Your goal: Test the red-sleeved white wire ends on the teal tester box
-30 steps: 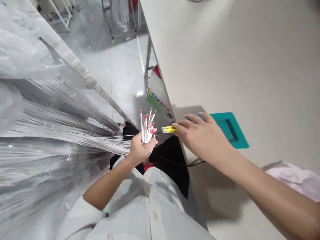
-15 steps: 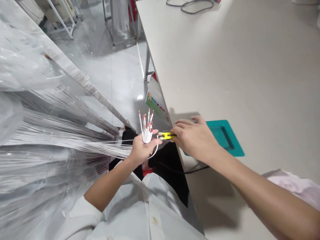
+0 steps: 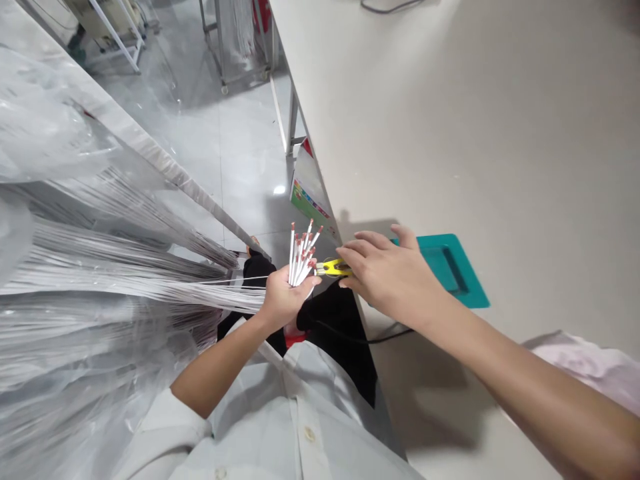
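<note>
The bunch of white wires (image 3: 303, 261) stands up out of the left hand (image 3: 281, 293), whose fingers are wrapped around it, the reddish-brown tips fanned just above them. Right beside the left thumb is the nose of a small yellow tool (image 3: 334, 268), pinched in the closed fingers of the right hand (image 3: 389, 272); whether it has a wire between its tips, I can't make out from here. To my eye, the step in hand is working the tool on a wire at the bunch's edge. The next move calls for the left fingers to hold firm and the right ones to keep the nose lined up while squeezing.

Past the right fingers, a teal tray (image 3: 479, 293) lies partly under the hand on the pale desk (image 3: 475, 133). Below those fingers, a black cable (image 3: 383, 339) crosses the desk's edge. Off beyond the left fingers, long white strands (image 3: 125, 250) run into that grip.
</note>
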The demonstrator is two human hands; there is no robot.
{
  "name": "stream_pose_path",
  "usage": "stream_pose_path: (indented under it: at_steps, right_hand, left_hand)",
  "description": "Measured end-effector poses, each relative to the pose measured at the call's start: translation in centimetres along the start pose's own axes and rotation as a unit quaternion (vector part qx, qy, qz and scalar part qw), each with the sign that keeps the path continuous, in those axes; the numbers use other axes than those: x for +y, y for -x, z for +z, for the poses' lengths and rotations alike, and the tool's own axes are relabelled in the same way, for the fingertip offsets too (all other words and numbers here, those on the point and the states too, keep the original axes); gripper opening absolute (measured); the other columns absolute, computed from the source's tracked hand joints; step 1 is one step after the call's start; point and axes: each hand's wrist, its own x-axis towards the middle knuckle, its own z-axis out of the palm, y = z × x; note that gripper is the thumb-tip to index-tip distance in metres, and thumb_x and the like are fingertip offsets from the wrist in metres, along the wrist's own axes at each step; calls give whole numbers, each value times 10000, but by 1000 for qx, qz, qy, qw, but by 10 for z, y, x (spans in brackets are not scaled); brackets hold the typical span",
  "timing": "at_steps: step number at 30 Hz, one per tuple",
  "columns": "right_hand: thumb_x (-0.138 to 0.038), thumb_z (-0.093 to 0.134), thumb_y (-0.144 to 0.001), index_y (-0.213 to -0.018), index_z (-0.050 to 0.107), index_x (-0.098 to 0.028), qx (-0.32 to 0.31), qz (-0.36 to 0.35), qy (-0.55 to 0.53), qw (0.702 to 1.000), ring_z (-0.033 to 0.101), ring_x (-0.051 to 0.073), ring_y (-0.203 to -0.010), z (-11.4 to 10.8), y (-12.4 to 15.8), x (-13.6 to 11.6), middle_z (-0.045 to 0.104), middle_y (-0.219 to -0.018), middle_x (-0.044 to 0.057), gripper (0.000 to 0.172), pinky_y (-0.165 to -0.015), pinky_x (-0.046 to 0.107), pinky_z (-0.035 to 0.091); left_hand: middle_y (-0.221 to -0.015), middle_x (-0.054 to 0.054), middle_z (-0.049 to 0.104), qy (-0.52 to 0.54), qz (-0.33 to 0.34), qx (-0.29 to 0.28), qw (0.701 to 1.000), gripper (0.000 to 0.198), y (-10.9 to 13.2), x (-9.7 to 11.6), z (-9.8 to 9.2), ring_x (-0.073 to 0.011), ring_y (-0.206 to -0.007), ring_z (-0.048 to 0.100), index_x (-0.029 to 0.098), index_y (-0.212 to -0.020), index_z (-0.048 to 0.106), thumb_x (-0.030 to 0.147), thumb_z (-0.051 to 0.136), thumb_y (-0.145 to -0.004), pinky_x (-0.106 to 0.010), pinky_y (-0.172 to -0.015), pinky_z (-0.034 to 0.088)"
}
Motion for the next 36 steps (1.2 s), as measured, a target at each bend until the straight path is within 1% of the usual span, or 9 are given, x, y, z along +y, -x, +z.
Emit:
stream_pose_path:
  at_steps: [4,9,13,16,19,22,26,31,36]
  right_hand:
    - [-308,638,-771,-1175,549,-119,18,-8,15,1000,518,334,-1079,5,3,1,655,-1101,150,455,-931,528,222]
    - [-385,643,-768,-1179,547,-122,29,0,-5,1000,539,340,-1048,11,5,2,674,-1051,147,497,-939,557,229]
    - [-484,615,-764,-1150,574,-136,54,0,-27,998,563,349,-1013,14,4,6,689,-1003,143,521,-934,590,247]
    - [-562,576,-760,-1112,602,-153,100,-9,-57,993,584,350,-993,11,5,6,692,-986,144,540,-919,589,308]
    - [-446,573,-812,-1063,629,-149,191,-23,-138,972,630,281,-914,5,11,-5,691,-975,135,393,-819,446,466]
    - [-217,574,-830,-981,657,-168,270,-2,-256,928,650,196,-812,3,21,-28,698,-909,101,179,-710,311,528]
    - [-208,581,-824,-954,672,-205,227,91,-469,849,642,168,-747,12,27,-58,674,-858,68,158,-651,299,539]
    - [-306,639,-781,-918,706,-264,147,154,-691,691,583,119,-598,23,19,-70,646,-775,14,159,-526,271,498]
    - [-325,684,-736,-779,725,-242,139,167,-762,610,538,108,-582,30,15,-76,615,-700,9,102,-505,253,452]
  left_hand:
    - [-935,-86,722,-5,-10,28,1000,334,2,4,1,-201,-877,661,133,-1001,690,206,691,-675,-298,-807,504]
    - [-854,-68,726,4,-39,33,999,364,5,6,-4,-187,-815,655,136,-1013,688,223,706,-660,-291,-777,502]
    - [-814,-53,721,9,-29,29,999,378,8,1,-10,-171,-777,641,149,-1029,686,254,706,-666,-276,-750,495]
    - [-788,-50,713,20,-31,34,999,393,11,1,-14,-150,-699,619,149,-1031,688,265,712,-657,-252,-671,490]
    - [-758,-45,701,33,-43,33,998,405,15,9,-19,-112,-580,561,140,-1036,686,268,710,-652,-228,-562,454]
    - [-761,-38,696,39,-47,21,998,424,20,21,-24,-63,-463,456,141,-1054,681,273,706,-652,-210,-463,386]
    - [-692,-20,678,51,-46,-30,997,455,30,32,-30,-37,-398,368,131,-1114,645,299,673,-692,-203,-398,322]
    - [-595,7,631,61,-39,-75,995,485,38,34,-35,-38,-400,363,104,-1154,608,299,665,-713,-193,-392,295]
    - [-666,-27,682,71,-22,-106,992,479,40,26,-37,-71,-449,460,107,-1149,601,325,661,-728,-217,-461,381]
